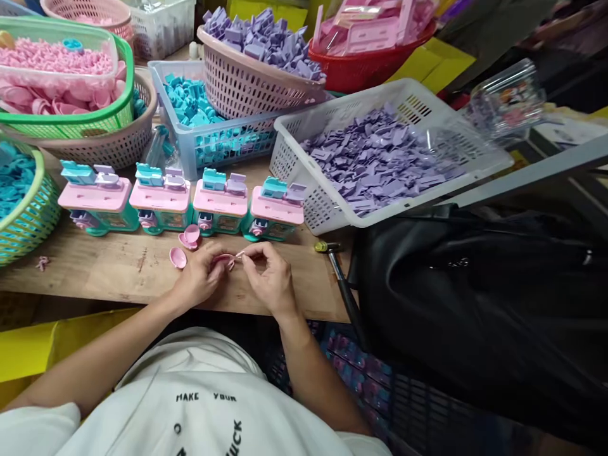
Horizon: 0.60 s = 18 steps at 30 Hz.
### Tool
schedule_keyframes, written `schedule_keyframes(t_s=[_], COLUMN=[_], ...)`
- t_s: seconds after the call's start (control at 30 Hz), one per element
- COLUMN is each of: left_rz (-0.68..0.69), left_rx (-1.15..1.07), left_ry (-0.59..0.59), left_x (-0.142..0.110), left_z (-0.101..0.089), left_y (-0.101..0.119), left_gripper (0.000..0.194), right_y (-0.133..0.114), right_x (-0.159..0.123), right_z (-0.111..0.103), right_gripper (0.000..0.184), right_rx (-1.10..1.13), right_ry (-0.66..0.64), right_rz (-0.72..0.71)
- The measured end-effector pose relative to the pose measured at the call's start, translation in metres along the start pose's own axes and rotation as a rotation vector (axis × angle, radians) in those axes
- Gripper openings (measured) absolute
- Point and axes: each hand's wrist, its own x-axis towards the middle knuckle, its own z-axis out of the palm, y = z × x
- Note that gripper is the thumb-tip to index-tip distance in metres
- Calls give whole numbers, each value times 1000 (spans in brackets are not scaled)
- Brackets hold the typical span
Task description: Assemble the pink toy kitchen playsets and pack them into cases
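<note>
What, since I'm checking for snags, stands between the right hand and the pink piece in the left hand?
Nothing visible: the right hand is close beside the pink piece in the left hand. The pink cups lie left of both hands.

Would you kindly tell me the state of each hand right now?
Left hand: closed, holding a pink plastic piece.
Right hand: closed, pinching a small pale pink part.

Left hand [202, 273]: fingers holding a curved pink piece [224, 258]
Right hand [270, 278]: fingertips pinching a small pale part [240, 254] beside it
Pink cups [178, 258]: on the counter [114, 269], near the left hand
Toy machines [220, 201]: four in a row beyond the hands
Hammer [337, 268]: right of the hands
</note>
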Motion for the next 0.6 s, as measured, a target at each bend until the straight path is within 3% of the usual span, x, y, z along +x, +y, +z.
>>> schedule_keyframes(t_s=[0.27, 0.47, 0.6], left_rz=[-282, -220, -142], left_rx=[-395, -336, -121], left_ry=[-50, -54, -49], left_x=[8, 8, 8], left_z=[10, 9, 10], left_y=[1, 0, -4], left_gripper=[46, 41, 33], right_y=[4, 12, 7], right_x=[-9, -11, -13], right_z=[15, 13, 8], right_gripper=[7, 12, 11], right_rx=[98, 189, 178], right_ry=[147, 72, 163], right_rz=[34, 126, 106])
